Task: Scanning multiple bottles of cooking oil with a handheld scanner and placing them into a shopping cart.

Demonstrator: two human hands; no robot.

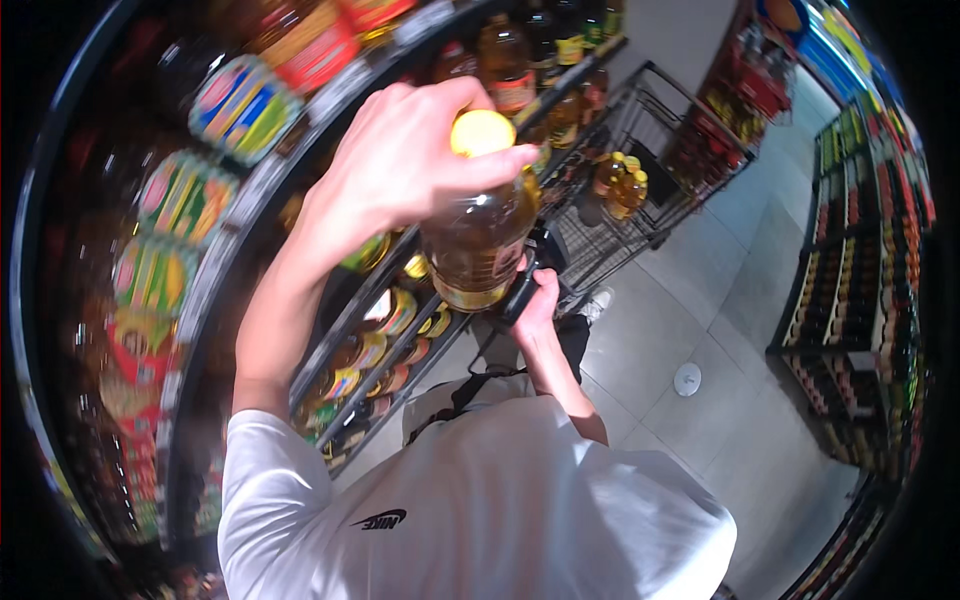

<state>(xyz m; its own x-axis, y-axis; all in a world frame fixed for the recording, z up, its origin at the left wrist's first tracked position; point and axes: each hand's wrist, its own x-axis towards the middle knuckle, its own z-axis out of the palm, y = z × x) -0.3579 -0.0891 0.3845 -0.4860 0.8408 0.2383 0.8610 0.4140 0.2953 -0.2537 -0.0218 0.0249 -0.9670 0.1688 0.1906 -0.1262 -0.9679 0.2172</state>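
In front of my chest, my left hand (405, 150) grips a large clear bottle of golden oil (480, 240) near its neck, just under the yellow cap (483, 133). The bottle stands about upright in the air beside the shelf edge. My right hand (540, 300) is lower, behind and to the right of the bottle, closed around a black handheld device (523, 289); the bottle partly hides both. Beyond them, several yellow-capped oil bottles (624, 187) stand in a wire shopping cart (652, 217).
Shelves of bottles with a dark rail and price strip (247, 180) run along my left. Across the tiled floor (675, 315), another shelf rack (847, 277) holds rows of bottles. A white shoe (598, 304) shows near the cart. A red display (757, 75) stands beyond it.
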